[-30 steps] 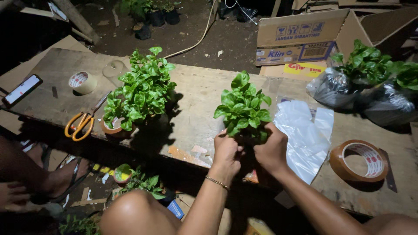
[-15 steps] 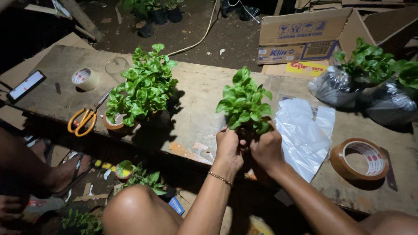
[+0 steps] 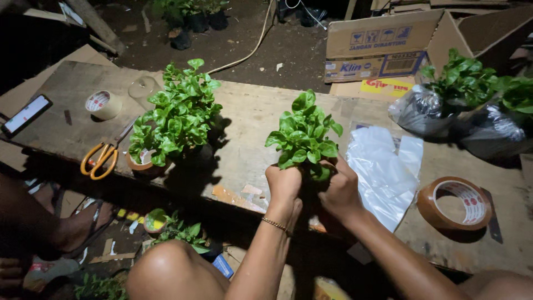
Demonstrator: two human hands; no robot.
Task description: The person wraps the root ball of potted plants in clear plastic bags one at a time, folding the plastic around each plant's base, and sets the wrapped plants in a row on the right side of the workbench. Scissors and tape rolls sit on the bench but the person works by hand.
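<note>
Wooden tabletop [image 3: 250,119] bore a clear plastic bag [image 3: 383,172] just right of the leafy green seedling [image 3: 304,136], held upright near its front edge; left hand [image 3: 283,186] and right hand [image 3: 340,191] were closed around its hidden base.

— What packaging sits beyond the two hands gripping the plant?

— An open brown cardboard box [image 3: 383,47] with blue and yellow printed labels, far up and right. Just right of the grip lies a clear plastic bag [image 3: 383,172].

— Any screens?

— A lit rectangular phone screen [image 3: 25,114], far left.
</note>
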